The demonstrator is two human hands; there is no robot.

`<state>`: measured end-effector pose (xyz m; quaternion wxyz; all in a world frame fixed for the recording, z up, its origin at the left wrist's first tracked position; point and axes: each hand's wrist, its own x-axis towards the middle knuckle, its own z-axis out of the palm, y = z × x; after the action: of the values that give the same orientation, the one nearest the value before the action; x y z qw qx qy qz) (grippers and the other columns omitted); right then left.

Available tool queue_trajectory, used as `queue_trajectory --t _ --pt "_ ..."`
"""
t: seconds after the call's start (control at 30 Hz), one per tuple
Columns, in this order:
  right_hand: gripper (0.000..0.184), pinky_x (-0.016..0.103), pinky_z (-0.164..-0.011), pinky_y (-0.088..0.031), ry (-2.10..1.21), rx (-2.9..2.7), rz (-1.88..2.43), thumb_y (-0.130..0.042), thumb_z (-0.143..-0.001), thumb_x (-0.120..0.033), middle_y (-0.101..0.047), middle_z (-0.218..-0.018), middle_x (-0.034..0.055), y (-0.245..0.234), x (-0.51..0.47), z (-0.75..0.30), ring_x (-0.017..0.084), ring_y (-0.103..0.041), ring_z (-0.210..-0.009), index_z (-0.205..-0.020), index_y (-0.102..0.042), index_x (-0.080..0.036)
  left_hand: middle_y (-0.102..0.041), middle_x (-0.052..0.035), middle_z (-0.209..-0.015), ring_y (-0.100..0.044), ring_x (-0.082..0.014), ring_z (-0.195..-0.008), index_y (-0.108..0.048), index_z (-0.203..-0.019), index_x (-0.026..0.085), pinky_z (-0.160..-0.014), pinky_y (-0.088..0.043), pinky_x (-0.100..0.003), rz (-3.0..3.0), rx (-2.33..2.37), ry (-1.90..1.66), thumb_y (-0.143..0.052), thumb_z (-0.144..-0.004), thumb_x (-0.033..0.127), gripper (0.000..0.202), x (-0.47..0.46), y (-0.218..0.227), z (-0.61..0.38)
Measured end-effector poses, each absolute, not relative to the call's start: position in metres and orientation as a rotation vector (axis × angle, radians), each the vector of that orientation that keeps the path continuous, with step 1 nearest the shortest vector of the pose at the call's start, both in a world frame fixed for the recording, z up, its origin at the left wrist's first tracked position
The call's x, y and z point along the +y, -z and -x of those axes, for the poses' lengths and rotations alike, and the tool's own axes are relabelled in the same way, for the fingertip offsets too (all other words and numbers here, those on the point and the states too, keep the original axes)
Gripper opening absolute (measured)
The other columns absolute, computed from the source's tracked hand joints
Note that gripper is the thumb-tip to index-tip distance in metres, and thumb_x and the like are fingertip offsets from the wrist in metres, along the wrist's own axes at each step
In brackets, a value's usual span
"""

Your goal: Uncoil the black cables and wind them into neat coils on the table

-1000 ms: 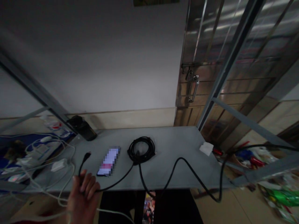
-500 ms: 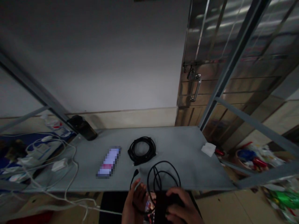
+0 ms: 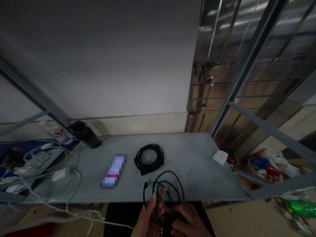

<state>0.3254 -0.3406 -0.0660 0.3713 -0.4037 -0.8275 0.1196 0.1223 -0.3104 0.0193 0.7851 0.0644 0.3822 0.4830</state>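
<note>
Both hands meet at the 6 o'clock edge of the table (image 3: pixel 197 154), low in the view. The left hand (image 3: pixel 150 215) has its fingers curled around a black cable (image 3: pixel 170 171) and pinches the strands where the loops cross, thumb and forefinger upright against the wire. From that grip the cable rises in two or three loose loops that stand over the table's near edge, toward 12 o'clock from the hands. Its plug (image 3: pixel 146 185) sticks up free at 11 o'clock of the left hand, just beside the loops. The right hand (image 3: pixel 185 221) lies at 3 o'clock of the left, close against it, with its fingers bent over the lower end of the loops. It is too dark there to tell whether it grips the cable or only rests on it.

At 12 o'clock from the held loops, and apart from them, a second black lead lies wound into a flat coil (image 3: pixel 149 158). A phone (image 3: pixel 114 171) with a lit screen lies near the coil, at its 9 o'clock. A white block (image 3: pixel 220 157) sits at the table's 3 o'clock edge. A dark box (image 3: pixel 85 134) stands at the 10 o'clock corner. White leads (image 3: pixel 61 172) trail over the 9 o'clock end.
</note>
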Motion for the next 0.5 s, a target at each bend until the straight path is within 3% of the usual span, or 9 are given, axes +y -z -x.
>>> queue_trajectory --t 0.1,0.2,0.27,0.33,0.4,0.47,0.5 --pt "0.033 0.043 -0.107 -0.066 -0.228 -1.970 1.174 -0.052 -0.119 -0.043 -0.068 -0.142 0.0100 0.067 -0.343 -0.333 0.028 -0.071 -0.127 -0.107 -0.078 -0.028 -0.049 0.0087 -0.066 -0.051 -0.0103 -0.061 -0.079 -0.121 0.016 -0.074 -0.051 -0.029 -0.087 0.792 -1.121 -0.099 -0.090 0.044 0.046 -0.306 -0.024 -0.128" --pt "0.025 0.049 -0.117 -0.063 -0.221 -1.785 1.336 -0.056 -0.117 -0.037 -0.048 -0.171 0.0121 0.066 -0.348 -0.335 0.035 -0.060 -0.152 -0.119 -0.079 -0.029 -0.051 0.0065 -0.066 -0.053 -0.0125 -0.062 -0.078 -0.112 0.021 -0.070 -0.048 -0.029 -0.037 0.868 -1.164 -0.093 -0.094 0.050 0.037 -0.303 -0.024 -0.130" --pt "0.026 0.048 -0.118 -0.063 -0.308 -1.616 1.385 -0.061 -0.115 -0.034 -0.041 -0.178 0.0132 0.065 -0.353 -0.329 0.037 -0.056 -0.157 -0.136 -0.076 -0.030 -0.055 0.0048 -0.066 -0.058 -0.0146 -0.063 -0.078 -0.108 0.025 -0.069 -0.049 -0.030 -0.027 0.913 -1.185 -0.090 -0.096 0.055 0.035 -0.303 -0.020 -0.132" --pt "0.047 0.045 -0.110 -0.068 -0.486 -1.443 1.341 -0.060 -0.115 -0.029 -0.046 -0.176 0.0161 0.064 -0.358 -0.315 0.036 -0.065 -0.151 -0.162 -0.059 -0.034 -0.053 0.0053 -0.063 -0.058 -0.0149 -0.062 -0.075 -0.106 0.026 -0.069 -0.050 -0.030 -0.022 0.919 -1.191 -0.087 -0.098 0.059 0.035 -0.305 -0.016 -0.135" --pt "0.072 0.045 -0.102 -0.072 -0.698 -1.310 1.223 -0.054 -0.117 -0.028 -0.052 -0.173 0.0196 0.065 -0.361 -0.299 0.035 -0.074 -0.140 -0.182 -0.026 -0.039 -0.049 0.0064 -0.061 -0.057 -0.0144 -0.059 -0.072 -0.101 0.027 -0.068 -0.051 -0.030 -0.009 0.905 -1.174 -0.084 -0.099 0.063 0.038 -0.307 -0.010 -0.140" --pt "0.081 0.048 -0.102 -0.071 -0.842 -1.217 1.110 -0.047 -0.121 -0.033 -0.051 -0.174 0.0227 0.065 -0.362 -0.285 0.034 -0.076 -0.137 -0.185 0.001 -0.039 -0.043 0.0079 -0.058 -0.051 -0.0129 -0.054 -0.066 -0.094 0.026 -0.062 -0.048 -0.029 -0.001 0.853 -1.163 -0.085 -0.097 0.065 0.044 -0.309 -0.004 -0.145" --pt "0.081 0.050 -0.105 -0.070 -0.876 -1.175 1.082 -0.045 -0.122 -0.037 -0.051 -0.174 0.0236 0.065 -0.362 -0.281 0.035 -0.074 -0.139 -0.185 0.006 -0.038 -0.039 0.0088 -0.057 -0.047 -0.0119 -0.051 -0.064 -0.090 0.026 -0.059 -0.045 -0.029 -0.004 0.817 -1.158 -0.088 -0.095 0.065 0.047 -0.311 -0.001 -0.148"
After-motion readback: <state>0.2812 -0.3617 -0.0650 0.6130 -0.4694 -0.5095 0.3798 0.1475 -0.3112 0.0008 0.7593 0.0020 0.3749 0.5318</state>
